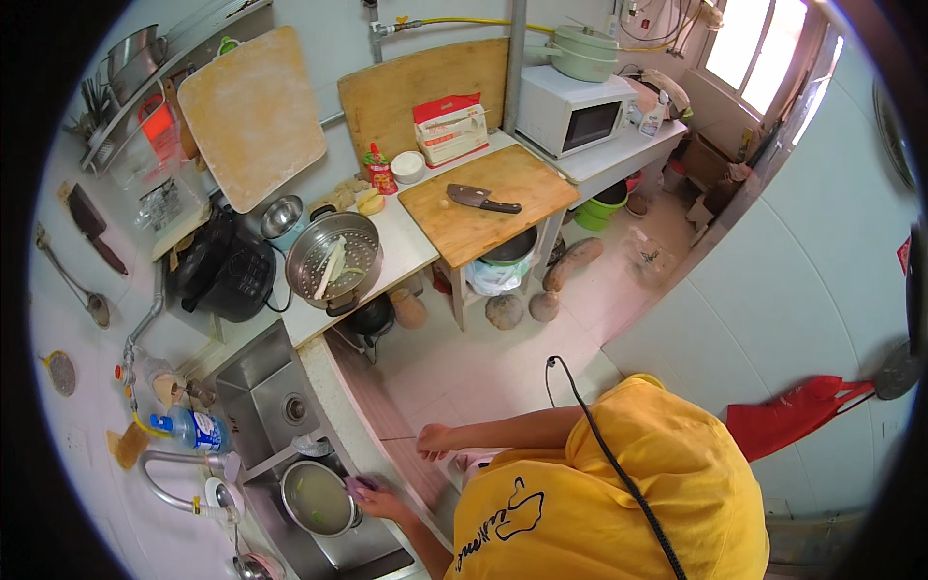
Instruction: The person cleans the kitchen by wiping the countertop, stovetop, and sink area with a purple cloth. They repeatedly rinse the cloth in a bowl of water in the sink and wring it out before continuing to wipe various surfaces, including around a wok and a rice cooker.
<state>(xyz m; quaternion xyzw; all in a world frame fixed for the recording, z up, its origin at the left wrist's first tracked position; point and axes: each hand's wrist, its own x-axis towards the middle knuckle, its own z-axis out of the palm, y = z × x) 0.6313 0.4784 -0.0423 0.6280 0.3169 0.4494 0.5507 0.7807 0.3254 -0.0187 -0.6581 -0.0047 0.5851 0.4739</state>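
Observation:
My left hand (380, 502) is closed around a purple cloth (362, 484) at the rim of a stainless steel pot (312, 531). Cloudy liquid with a few green bits fills much of the pot, which stands in the lower basin of a steel double sink (377, 557). Whether the cloth covers a pot handle is hidden. My right hand (435, 441) hangs over the floor beside the counter front, its fingers loosely bent and nothing seen in them. A grey faucet (177, 500) curves over the sink from the wall side.
A steamer pot (366, 243) holding pale vegetable pieces sits on the counter beside a black rice cooker (243, 268). A cleaver (482, 199) lies on a wooden cutting board (464, 235). Several gourds, including a squash (504, 312), lie on the floor. A blue-capped bottle (199, 429) lies behind the sink.

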